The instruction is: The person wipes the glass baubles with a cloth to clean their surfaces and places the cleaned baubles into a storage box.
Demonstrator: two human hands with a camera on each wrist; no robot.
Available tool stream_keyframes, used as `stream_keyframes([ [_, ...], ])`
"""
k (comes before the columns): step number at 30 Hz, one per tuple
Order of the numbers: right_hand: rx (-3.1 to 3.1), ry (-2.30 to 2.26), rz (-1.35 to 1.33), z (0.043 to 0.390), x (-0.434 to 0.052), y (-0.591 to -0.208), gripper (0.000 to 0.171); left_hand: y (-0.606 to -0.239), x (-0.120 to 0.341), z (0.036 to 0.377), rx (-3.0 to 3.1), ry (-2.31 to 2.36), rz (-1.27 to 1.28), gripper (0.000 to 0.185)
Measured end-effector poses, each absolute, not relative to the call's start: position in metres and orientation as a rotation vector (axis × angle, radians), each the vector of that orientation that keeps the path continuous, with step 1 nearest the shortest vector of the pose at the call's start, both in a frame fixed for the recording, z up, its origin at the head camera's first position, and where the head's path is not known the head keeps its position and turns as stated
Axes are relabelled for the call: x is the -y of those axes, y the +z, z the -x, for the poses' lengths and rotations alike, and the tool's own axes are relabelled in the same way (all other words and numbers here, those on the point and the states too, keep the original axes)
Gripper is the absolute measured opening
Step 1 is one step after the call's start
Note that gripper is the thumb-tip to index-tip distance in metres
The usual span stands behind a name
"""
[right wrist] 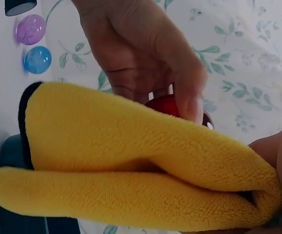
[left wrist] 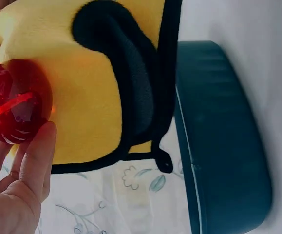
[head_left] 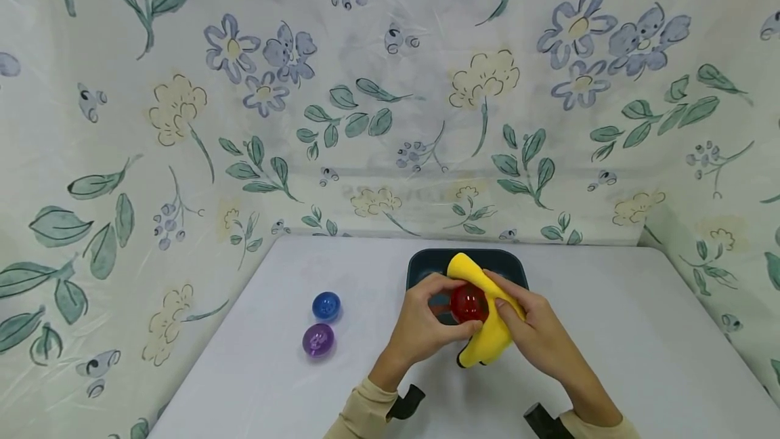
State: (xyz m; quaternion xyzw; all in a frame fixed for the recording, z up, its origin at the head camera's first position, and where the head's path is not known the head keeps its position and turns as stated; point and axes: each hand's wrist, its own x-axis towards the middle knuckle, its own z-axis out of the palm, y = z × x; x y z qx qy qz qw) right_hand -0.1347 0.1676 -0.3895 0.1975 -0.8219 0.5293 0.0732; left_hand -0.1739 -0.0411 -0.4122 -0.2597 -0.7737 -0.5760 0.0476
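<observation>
Head view: the left hand [head_left: 423, 324] pinches a glossy, translucent red ball [head_left: 468, 303]; the right hand [head_left: 539, 330] grips a folded yellow fleecy cloth [head_left: 492, 341], presumably to keep it against the ball. A dark teal rectangular tray [head_left: 420, 267] shows beyond the hands; white surface [head_left: 615, 310] extends rightward to its edge. Left wrist: ball meets cloth (black-edged). Right wrist: doubled cloth partly screens the ball.

Soft light; faint shadows; small glints
</observation>
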Motion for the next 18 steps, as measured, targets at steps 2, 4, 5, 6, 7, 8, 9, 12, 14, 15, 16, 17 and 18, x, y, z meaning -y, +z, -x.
stream_keyframes([
  [2, 2.477, 1.623, -0.575, 0.1355, -0.1676, -0.3897, 0.043, -0.4118, 0.0417, 0.1735, 2.34, -1.762, 0.807, 0.048],
  [4, 2.487, 1.659, -0.557, 0.1362, -0.1675, -0.3901, 0.043, -0.4115, 0.0425, 0.1733, 2.316, -1.768, 0.82, 0.048],
  [5, 2.491, 1.679, -0.551, 0.1364, -0.1674, -0.3903, 0.043, -0.411, 0.0431, 0.1733, 2.302, -1.774, 0.824, 0.048],
  [6, 2.494, 1.7, -0.546, 0.1366, -0.1672, -0.3904, 0.043, -0.411, 0.0436, 0.1734, 2.286, -1.778, 0.828, 0.048],
  [7, 2.498, 1.716, -0.542, 0.1368, -0.1671, -0.3906, 0.044, -0.4108, 0.0441, 0.1734, 2.273, -1.781, 0.829, 0.048],
  [8, 2.502, 1.73, -0.537, 0.1369, -0.1669, -0.3907, 0.044, -0.4105, 0.0446, 0.1734, 2.26, -1.784, 0.826, 0.048],
  [9, 2.506, 1.745, -0.534, 0.137, -0.1667, -0.3905, 0.045, -0.4103, 0.0449, 0.1737, 2.245, -1.786, 0.825, 0.047],
  [12, 2.523, 1.77, -0.519, 0.1368, -0.1659, -0.3901, 0.046, -0.4102, 0.0456, 0.1745, 2.204, -1.799, 0.816, 0.047],
  [14, 2.537, 1.782, -0.502, 0.1365, -0.1649, -0.3895, 0.048, -0.4103, 0.0458, 0.1753, 2.173, -1.818, 0.815, 0.046],
  [15, 2.542, 1.787, -0.494, 0.1363, -0.1643, -0.3892, 0.048, -0.4105, 0.0459, 0.1757, 2.158, -1.828, 0.816, 0.046],
  [16, 2.547, 1.793, -0.488, 0.1361, -0.1637, -0.389, 0.049, -0.4108, 0.0459, 0.1761, 2.146, -1.837, 0.815, 0.046],
  [17, 2.549, 1.806, -0.476, 0.1358, -0.163, -0.3886, 0.049, -0.4112, 0.046, 0.1765, 2.133, -1.847, 0.815, 0.046],
  [18, 2.552, 1.814, -0.472, 0.1355, -0.1625, -0.3883, 0.05, -0.4116, 0.0461, 0.1769, 2.123, -1.855, 0.813, 0.046],
])
